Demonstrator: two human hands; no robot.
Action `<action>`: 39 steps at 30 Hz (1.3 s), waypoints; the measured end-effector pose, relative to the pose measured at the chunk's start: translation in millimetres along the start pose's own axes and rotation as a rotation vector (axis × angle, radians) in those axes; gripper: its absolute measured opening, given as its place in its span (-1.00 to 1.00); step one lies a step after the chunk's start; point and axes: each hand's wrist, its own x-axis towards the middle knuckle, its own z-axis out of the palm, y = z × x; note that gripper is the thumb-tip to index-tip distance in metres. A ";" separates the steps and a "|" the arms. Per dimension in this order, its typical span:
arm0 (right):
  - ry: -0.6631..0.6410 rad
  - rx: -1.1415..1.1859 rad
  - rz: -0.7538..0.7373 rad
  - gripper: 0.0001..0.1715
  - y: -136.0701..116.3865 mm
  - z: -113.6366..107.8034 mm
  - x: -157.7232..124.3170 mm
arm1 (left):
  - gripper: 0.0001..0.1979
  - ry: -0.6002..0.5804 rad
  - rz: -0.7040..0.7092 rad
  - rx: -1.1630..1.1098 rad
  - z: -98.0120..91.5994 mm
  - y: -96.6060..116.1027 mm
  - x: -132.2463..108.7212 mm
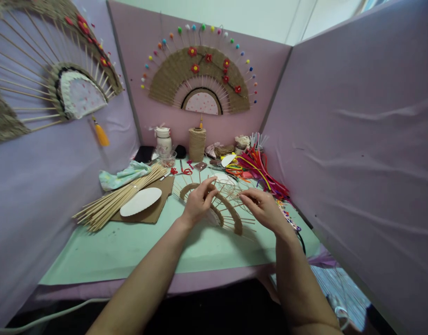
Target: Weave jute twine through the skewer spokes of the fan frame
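Note:
A half-round fan frame (237, 222) of thin sticks and brown bands lies on the table in front of me. My left hand (199, 201) is over its upper middle, fingers curled and thumb pinched in at a stick of the frame. To the right, my right hand (264, 209) has its thumb and fingertips pressed together on a thin strand of twine. Loose loops of tan twine (230, 190) spread over the sticks between the hands. My left hand and forearm hide part of the frame.
A bundle of sticks (111, 203) and a white oval card (141, 202) lie on cardboard (161, 204) at left. Behind stand a twine spool (197, 145) and a white bottle (163, 139). Pipe cleaners (263, 177) lie right. Finished fans (172, 72) hang on the partitions.

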 end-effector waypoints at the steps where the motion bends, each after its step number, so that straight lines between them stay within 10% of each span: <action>1: 0.001 0.009 0.011 -0.73 0.1 -2.0 0.3 | -0.56 0.016 -0.001 -0.009 0.8 -1.0 -0.6; 9: 0.003 0.057 0.000 -0.64 1.4 -7.7 2.5 | -0.84 -0.007 0.202 0.154 -2.7 5.4 0.7; 30: 0.244 0.050 -0.016 -0.73 -12.6 2.3 21.4 | -0.82 -0.031 0.178 0.180 -3.1 10.3 1.8; 39: -0.035 0.146 -0.009 -0.64 -4.9 -13.6 11.3 | -0.83 -0.028 0.184 0.180 -3.6 10.7 2.2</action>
